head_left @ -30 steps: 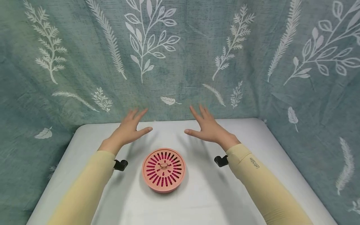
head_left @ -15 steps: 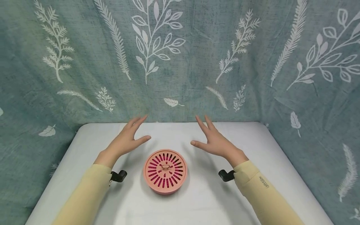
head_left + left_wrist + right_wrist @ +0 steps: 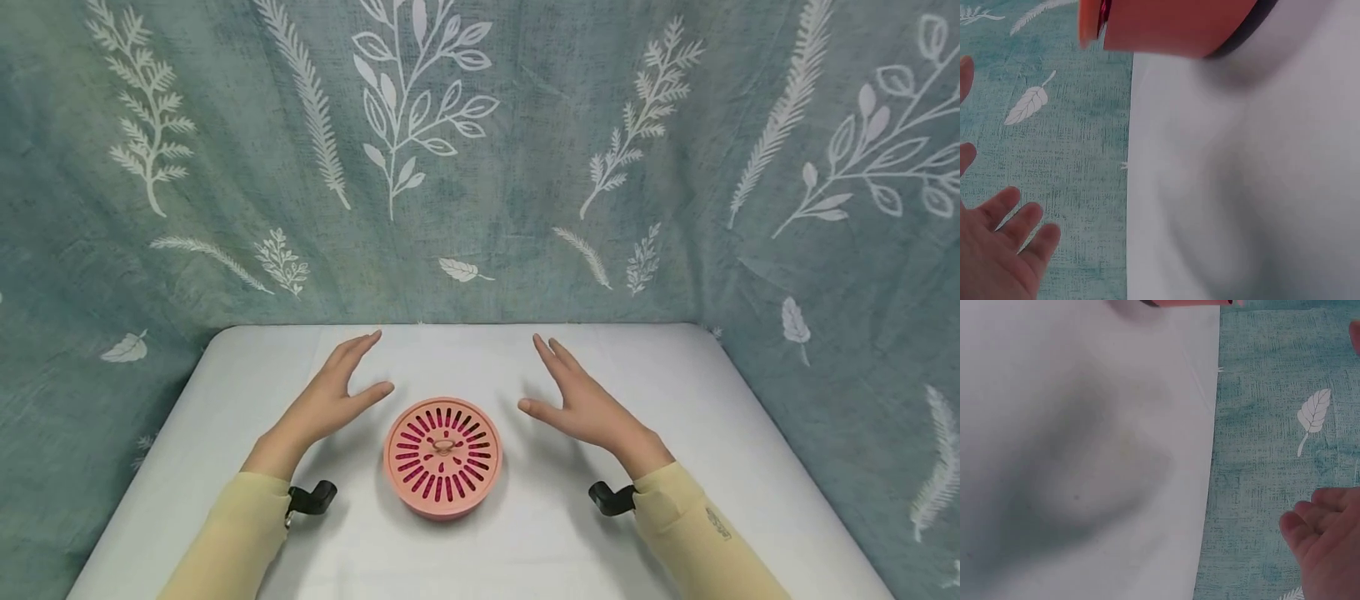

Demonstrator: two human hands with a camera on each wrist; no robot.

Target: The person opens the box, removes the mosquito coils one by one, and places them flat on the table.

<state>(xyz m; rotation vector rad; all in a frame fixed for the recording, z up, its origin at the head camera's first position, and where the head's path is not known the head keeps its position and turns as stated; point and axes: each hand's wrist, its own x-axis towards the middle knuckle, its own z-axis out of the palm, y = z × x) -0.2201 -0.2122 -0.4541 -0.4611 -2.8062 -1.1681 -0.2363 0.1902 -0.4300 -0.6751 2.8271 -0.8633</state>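
A round pink container (image 3: 442,504) stands on the white table, topped by a lid (image 3: 420,473) with radial slots and a small ring handle (image 3: 443,447) at its centre. Dark pink shows through many of the slots. My left hand (image 3: 326,400) hovers to the left of the container, fingers extended and thumb apart, touching nothing. On the other side my right hand (image 3: 592,408) is held in the air in much the same way, also holding nothing. The left wrist view catches the container's side (image 3: 1172,28); only its edge (image 3: 1191,302) enters the right wrist view.
A white-covered table (image 3: 465,558) lies under the container. Behind and beside it hangs a green-blue curtain (image 3: 517,167) with white leaf prints. Black wrist-camera mounts (image 3: 313,498) sit at both wrists.
Both hands have come down and back toward the person, drawing level with the container's far side. They have also spread slightly apart. The container stays in place.
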